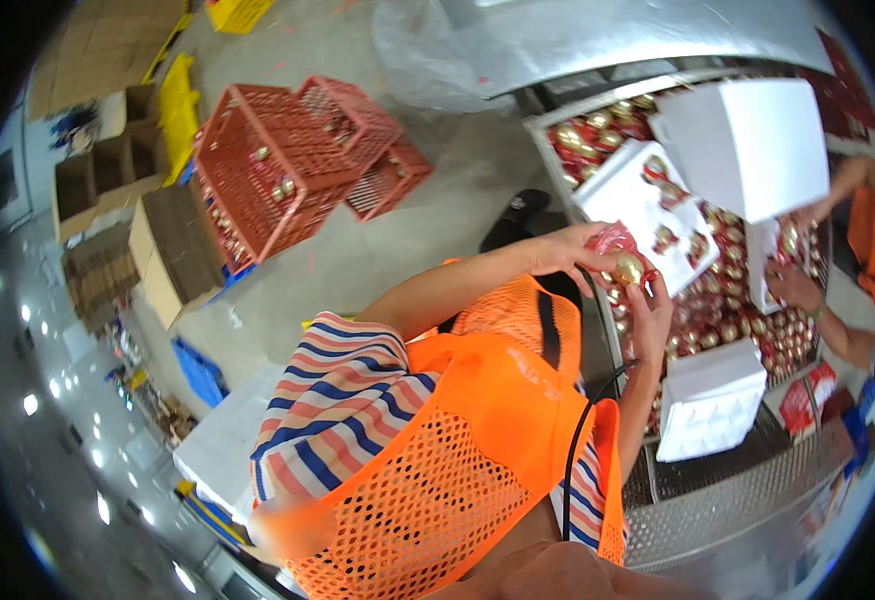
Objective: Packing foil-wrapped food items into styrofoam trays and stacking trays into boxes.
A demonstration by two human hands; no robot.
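Both of my hands meet at a shiny gold ball (627,270) with a crinkled red wrapper (613,238). My left hand (568,253) comes in from the left and pinches the ball and wrapper from above. My right hand (651,311) reaches up from below, its fingertips on the ball's lower side. Just beyond them, a white tray (608,186) lies tilted on the heap, with several gold-and-red pieces in it. Beneath spreads a metal-framed bin (555,154) of gold balls in red wrapping (715,304).
White sheets or trays (779,142) cover the bin's far part; a white moulded tray (711,420) lies nearer. Across the bin, a co-worker's hands (794,287) hold a white box (761,270). Red plastic crates (295,142) and cardboard boxes (174,247) stand on the floor at left.
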